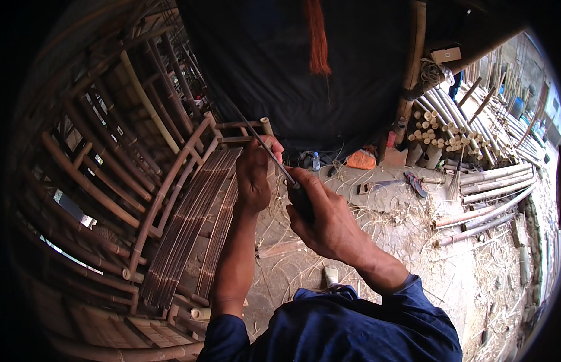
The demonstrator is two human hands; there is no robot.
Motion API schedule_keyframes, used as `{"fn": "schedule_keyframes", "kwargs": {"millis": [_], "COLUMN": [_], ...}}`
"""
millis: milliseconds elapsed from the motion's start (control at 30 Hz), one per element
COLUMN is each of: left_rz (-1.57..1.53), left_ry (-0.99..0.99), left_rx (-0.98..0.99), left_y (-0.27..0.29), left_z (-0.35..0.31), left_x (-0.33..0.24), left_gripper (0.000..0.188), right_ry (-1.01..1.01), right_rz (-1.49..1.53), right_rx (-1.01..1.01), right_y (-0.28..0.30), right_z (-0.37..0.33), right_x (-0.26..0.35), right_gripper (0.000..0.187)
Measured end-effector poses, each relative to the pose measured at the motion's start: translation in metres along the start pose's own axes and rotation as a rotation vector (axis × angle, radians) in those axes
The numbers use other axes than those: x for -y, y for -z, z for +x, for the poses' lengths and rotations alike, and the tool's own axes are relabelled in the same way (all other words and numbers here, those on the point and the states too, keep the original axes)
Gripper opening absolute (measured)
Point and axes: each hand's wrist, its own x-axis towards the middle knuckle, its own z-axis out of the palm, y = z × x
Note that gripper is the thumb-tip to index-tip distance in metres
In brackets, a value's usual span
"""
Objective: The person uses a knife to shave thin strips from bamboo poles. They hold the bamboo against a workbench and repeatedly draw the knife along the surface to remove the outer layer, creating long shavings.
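While the right hand [330, 222] closes around the black handle [300, 204], left hand [254, 178] curled, hold unclear, best keep the slender shaft [275, 159] steady.

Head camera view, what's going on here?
A person has a dark-handled tool in the right hand, its long, thin shaft slanting up and to the left. The left hand is raised beside the shaft; whether it grips it is unclear. A slatted bamboo bench stands to the left, pale strips litter the floor, and cut bamboo poles are piled to the right.
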Motion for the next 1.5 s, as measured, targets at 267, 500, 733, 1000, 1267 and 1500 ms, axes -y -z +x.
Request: {"fn": "schedule_keyframes", "kwargs": {"millis": [267, 500, 733, 1000, 1267, 1500], "left_rz": [0.042, 0.185, 0.529, 1.298, 1.135, 1.236], "left_ry": [-0.061, 0.058, -0.557, -0.562, -0.022, 0.134], "left_rx": [-0.006, -0.288, -0.466, 0.192, 0.383, 0.218], "left_y": [-0.007, -0.031, -0.003, 0.012, 0.078, 0.110], "left_z": [0.003, 0.017, 0.132, 0.169, 0.097, 0.033], "left_x": [0.002, -0.024, -0.142, -0.069, 0.073, 0.133], "left_gripper": [0.043, 0.073, 0.054, 0.051, 0.045, 0.040], "right_ry": [-0.003, -0.096, -0.224, -0.264, -0.332, -0.346], "right_rz": [0.005, 0.029, -0.040, 0.007, -0.088, -0.047], "right_rx": [0.010, 0.063, 0.068, 0.132, 0.304, 0.301], "right_y": [0.006, 0.011, 0.025, -0.007, -0.071, -0.119], "right_z": [0.000, 0.005, 0.012, 0.013, -0.013, -0.025], "right_x": [-0.003, 0.004, 0.000, 0.002, -0.056, -0.104], "right_gripper": [0.060, 0.054, 0.048, 0.047, 0.038, 0.033]}}
